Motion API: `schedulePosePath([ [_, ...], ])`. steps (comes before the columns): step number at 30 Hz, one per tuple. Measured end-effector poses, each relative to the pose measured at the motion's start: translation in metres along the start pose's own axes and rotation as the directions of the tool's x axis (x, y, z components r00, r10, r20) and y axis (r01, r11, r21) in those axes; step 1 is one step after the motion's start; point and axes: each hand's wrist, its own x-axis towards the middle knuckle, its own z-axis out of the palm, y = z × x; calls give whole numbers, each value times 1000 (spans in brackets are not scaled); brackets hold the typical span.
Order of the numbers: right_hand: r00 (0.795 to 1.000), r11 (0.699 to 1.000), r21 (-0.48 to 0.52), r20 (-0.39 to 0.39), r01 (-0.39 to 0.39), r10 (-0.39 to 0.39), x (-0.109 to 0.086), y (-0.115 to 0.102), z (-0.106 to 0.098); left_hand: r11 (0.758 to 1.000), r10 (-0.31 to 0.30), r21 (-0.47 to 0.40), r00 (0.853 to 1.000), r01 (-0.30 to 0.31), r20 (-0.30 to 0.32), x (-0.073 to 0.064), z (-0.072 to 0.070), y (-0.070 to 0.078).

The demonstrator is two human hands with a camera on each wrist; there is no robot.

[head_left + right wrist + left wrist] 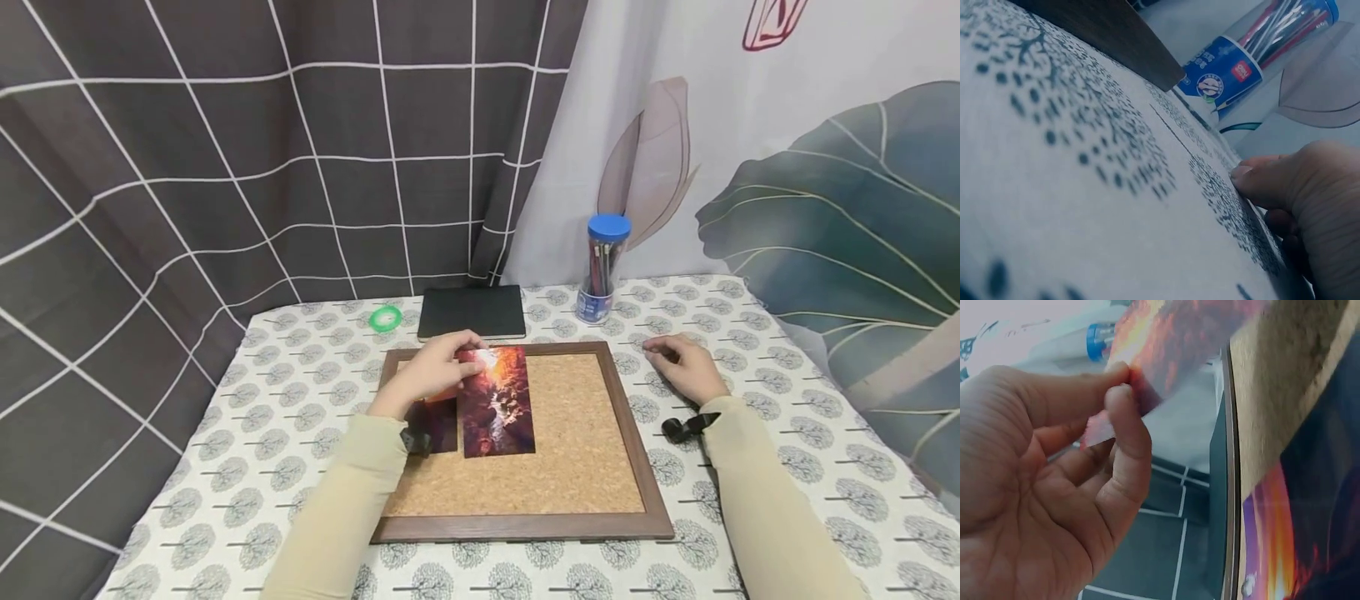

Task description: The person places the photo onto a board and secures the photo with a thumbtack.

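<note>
The left hand [435, 372] pinches a photo [498, 410] near its upper left edge between thumb and finger, the other fingers bent in towards the palm. A small see-through strip [1099, 429] with a jagged edge shows by those fingers (what it is, I can't tell for certain). The right hand [686, 369] rests on the tablecloth [240, 442], fingers loosely curled, with nothing seen in its hold.

The held photo is over the left half of a cork board [577, 442], its top reaching the wooden frame [517, 527]. Just left of it, a second photo [442, 432] lies on the cork, partly covered by the left hand and wrist.

Beyond the board sit a green tape roll [386, 328], a black notebook [471, 312] and a blue-lidded pencil jar [602, 271], with a dark checked curtain [427, 112] behind.
</note>
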Motion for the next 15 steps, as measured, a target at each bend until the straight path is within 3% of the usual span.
schedulePosePath([
  [3, 1000, 1000, -3, -7, -1, 1, -1, 0, -1, 1000, 9, -7, 1000, -9, 1, 8, 4, 5],
  [6, 1000, 1000, -9, -18, 0, 0, -1, 0, 0, 999, 22, 46, 1000, -21, -20, 17, 7, 6],
  [15, 1000, 1000, -24, -17, 3, -4, 0, -4, 2, 973, -11, 230, 999, 19, -35, 22, 17, -14],
])
